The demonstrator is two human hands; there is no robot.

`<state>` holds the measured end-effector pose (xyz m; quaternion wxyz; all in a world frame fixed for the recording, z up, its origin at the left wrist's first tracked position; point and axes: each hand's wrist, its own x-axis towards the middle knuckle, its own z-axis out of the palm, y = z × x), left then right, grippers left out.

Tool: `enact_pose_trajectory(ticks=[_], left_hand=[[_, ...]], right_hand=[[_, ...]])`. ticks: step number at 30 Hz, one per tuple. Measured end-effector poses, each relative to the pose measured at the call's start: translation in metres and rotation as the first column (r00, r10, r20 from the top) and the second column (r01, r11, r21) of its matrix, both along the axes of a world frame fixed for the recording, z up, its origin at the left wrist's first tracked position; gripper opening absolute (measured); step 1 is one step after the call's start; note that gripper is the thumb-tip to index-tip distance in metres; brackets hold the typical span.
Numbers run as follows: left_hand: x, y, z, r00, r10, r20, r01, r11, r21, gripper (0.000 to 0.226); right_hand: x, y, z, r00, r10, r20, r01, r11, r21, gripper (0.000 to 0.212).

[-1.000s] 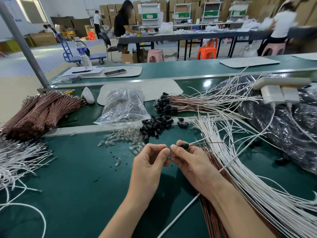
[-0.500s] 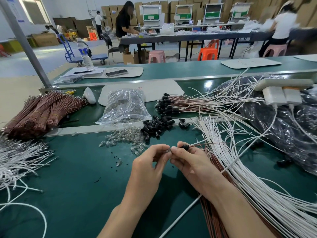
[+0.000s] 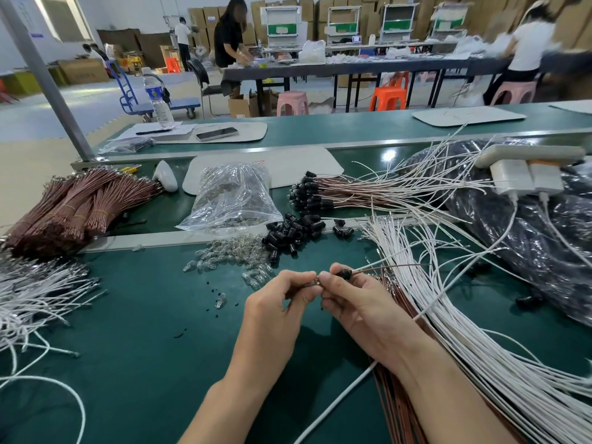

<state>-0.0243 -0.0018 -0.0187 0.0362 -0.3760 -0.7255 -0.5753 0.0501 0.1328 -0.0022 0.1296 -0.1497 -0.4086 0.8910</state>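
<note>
My right hand pinches a small black socket between thumb and forefinger; a thin brown wire and a white wire trail from it to the right. My left hand pinches a tiny part at the socket's left end, too small to identify. The two hands' fingertips meet above the green mat. Just beyond them lie a scatter of small clear glass bulbs and a heap of loose black sockets.
White wires and brown wires fan out at right beside a black plastic bag. Finished wired sockets, a clear bag and brown bundles lie behind. More white wires lie left. People work at far tables.
The hands have stayed together at the same spot, with only small finger shifts at the socket. The view has tilted slightly.
</note>
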Motion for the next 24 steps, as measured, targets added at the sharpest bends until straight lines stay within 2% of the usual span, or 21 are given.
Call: enact_pose_trajectory(ticks=[4, 17, 19, 22, 24], left_hand=[[0.0003, 0.0, 0.0018, 1.0, -0.005, 0.019, 0.005, 1.0, 0.006, 0.037], [0.0002, 0.0006, 0.0036, 0.99, 0.024, -0.139, -0.025, 1.0, -0.009, 0.025], [0.0006, 0.0002, 0.0037, 0.992, 0.032, -0.119, -0.033, 0.999, -0.002, 0.027], [0.0002, -0.0011, 0.0039, 0.999, 0.017, -0.037, -0.017, 1.0, -0.018, 0.032], [-0.0015, -0.0016, 0.0028, 1.0, -0.006, 0.002, 0.006, 1.0, -0.03, 0.028]], right_hand=[[0.0005, -0.0009, 0.0005, 1.0, 0.008, -0.002, -0.008, 1.0, -0.013, 0.014], [0.0011, 0.0007, 0.0013, 0.998, 0.059, -0.018, -0.058, 0.998, 0.024, 0.013], [0.0013, 0.0004, 0.0001, 0.999, 0.044, -0.002, -0.044, 0.999, 0.025, 0.016], [0.0013, 0.0007, -0.0015, 0.999, 0.005, 0.039, -0.007, 0.999, 0.05, 0.031], [0.0013, 0.0014, -0.002, 0.998, -0.018, 0.053, 0.014, 0.998, 0.068, 0.035]])
